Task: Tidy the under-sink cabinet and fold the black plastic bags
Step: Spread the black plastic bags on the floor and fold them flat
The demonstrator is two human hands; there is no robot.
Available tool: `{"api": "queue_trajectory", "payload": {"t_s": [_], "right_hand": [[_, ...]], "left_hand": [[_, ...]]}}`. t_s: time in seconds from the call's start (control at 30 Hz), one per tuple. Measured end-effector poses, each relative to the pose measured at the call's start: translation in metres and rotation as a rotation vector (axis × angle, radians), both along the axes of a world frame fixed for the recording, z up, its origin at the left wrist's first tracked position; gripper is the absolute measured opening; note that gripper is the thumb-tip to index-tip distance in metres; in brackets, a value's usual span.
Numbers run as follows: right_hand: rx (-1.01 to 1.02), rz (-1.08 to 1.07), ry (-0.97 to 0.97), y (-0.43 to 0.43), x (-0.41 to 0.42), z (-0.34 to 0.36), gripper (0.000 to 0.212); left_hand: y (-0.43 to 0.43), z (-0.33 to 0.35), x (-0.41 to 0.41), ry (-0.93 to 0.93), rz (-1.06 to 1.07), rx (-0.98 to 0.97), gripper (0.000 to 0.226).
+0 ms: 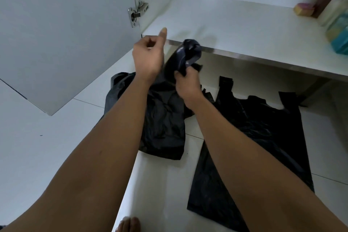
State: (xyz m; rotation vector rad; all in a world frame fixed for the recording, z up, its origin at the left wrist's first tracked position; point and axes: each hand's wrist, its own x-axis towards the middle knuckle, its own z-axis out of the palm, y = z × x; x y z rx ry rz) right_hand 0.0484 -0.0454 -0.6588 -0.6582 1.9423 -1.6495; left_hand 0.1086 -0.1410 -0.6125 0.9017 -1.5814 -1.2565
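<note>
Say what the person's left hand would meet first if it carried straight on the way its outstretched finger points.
Probably the front edge of the white cabinet floor panel: the left hand points its finger up and forward at it. Depth is unclear, so it may pass just above.

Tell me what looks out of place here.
Black plastic bags lie loose on the floor tiles before the open cabinet: a crumpled heap sits unfolded beside a flattened bag. The right hand grips a bunched wad of black plastic above the heap. Nothing looks spilled or broken.
</note>
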Motion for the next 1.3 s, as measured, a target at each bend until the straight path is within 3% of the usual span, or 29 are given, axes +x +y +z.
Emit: {"api": "queue_trajectory", "payload": {"t_s": [0.07, 0.13, 0.2, 0.27, 0.33, 0.43, 0.53, 0.67, 0.73, 0.8, 0.93, 1.1, 1.13, 1.2, 1.27, 1.3], "right_hand": [[0.013, 0.028, -0.040, 0.016, -0.027, 0.012, 0.019], [-0.028, 0.054, -0.072, 0.043, -0.058, 0.025, 0.023], [-0.090, 0.022, -0.101, 0.079, -0.083, 0.036, 0.033], [-0.166, -0.040, -0.158, 0.121, -0.105, 0.041, 0.044], [-0.185, -0.090, -0.243, 0.164, -0.126, 0.036, 0.059], [0.035, -0.309, -0.352, 0.219, -0.146, 0.005, 0.078], [0.352, -0.590, -0.432, 0.270, -0.167, -0.042, 0.082], [0.621, -0.281, -0.649, 0.314, -0.141, -0.062, 0.052], [0.594, -0.290, -0.587, 0.326, -0.136, -0.075, 0.036], [0.589, -0.428, -0.479, 0.333, -0.144, -0.090, 0.035], [0.681, -0.585, -0.180, 0.345, -0.163, -0.097, 0.025], [0.472, -0.822, 0.313, 0.326, -0.166, -0.064, 0.025], [0.531, -0.817, 0.310, 0.325, -0.169, -0.065, 0.023], [0.893, -0.572, 0.153, 0.332, -0.174, -0.075, 0.027], [1.203, -0.298, -0.056, 0.345, -0.174, -0.086, 0.047], [1.220, -0.258, -0.090, 0.351, -0.174, -0.090, 0.058]], "left_hand": [[-0.010, -0.001, 0.002, -0.131, 0.119, -0.007, 0.038], [-0.019, -0.012, 0.007, -0.527, 0.212, 0.035, 0.061], [-0.012, -0.022, 0.008, -0.774, 0.094, 0.152, 0.089], [0.008, -0.031, 0.002, -0.702, -0.147, 0.378, 0.097], [0.032, -0.042, -0.007, -0.583, -0.380, 0.633, 0.080], [0.070, -0.062, -0.023, -0.484, -0.530, 0.822, 0.045], [0.109, -0.090, -0.034, -0.530, -0.509, 0.846, 0.029], [0.148, -0.130, -0.038, -0.615, -0.491, 0.989, 0.026], [0.157, -0.144, -0.039, -0.695, -0.495, 1.008, 0.029], [0.163, -0.148, -0.039, -0.722, -0.483, 1.003, 0.034], [0.173, -0.135, -0.049, -0.575, -0.444, 0.995, 0.032], [0.165, -0.130, -0.079, -0.345, -0.298, 0.622, 0.031], [0.163, -0.135, -0.082, -0.428, -0.316, 0.537, 0.033], [0.164, -0.145, -0.080, -0.688, -0.413, 0.461, 0.033], [0.170, -0.149, -0.068, -0.902, -0.568, 0.509, 0.024], [0.170, -0.155, -0.064, -0.944, -0.614, 0.522, 0.021]]}}
